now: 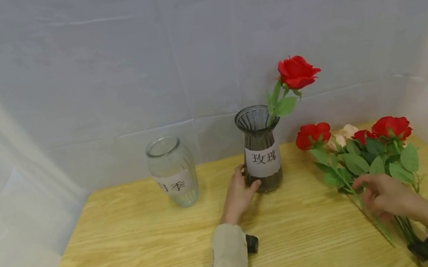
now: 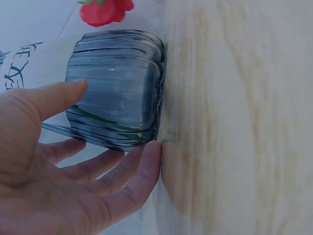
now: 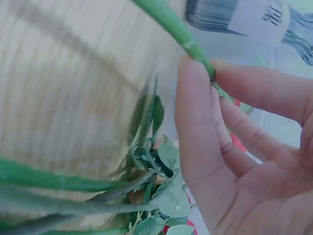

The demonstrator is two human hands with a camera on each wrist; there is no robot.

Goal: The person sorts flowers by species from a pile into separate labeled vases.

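A dark glass vase (image 1: 264,182) with a white label holds one red rose (image 1: 297,72) leaning right. My left hand (image 1: 239,196) is at the vase's lower left side; in the left wrist view its thumb lies on the glass (image 2: 115,88), the fingers curving around the base. With thumb and fingertips, my right hand (image 3: 244,122) pinches a green stem (image 3: 171,24). In the head view, that right hand (image 1: 393,198) is over the flower pile, and the pinched stem appears to belong to the leftmost red flower (image 1: 312,135).
A clear glass vase (image 1: 184,191) with a white label stands left of the dark one. On the right of the wooden table (image 1: 140,251) lie red flowers (image 1: 391,127), a pale flower (image 1: 346,133) and green leaves (image 1: 356,164). White cloth (image 1: 134,71) hangs behind and beside the table.
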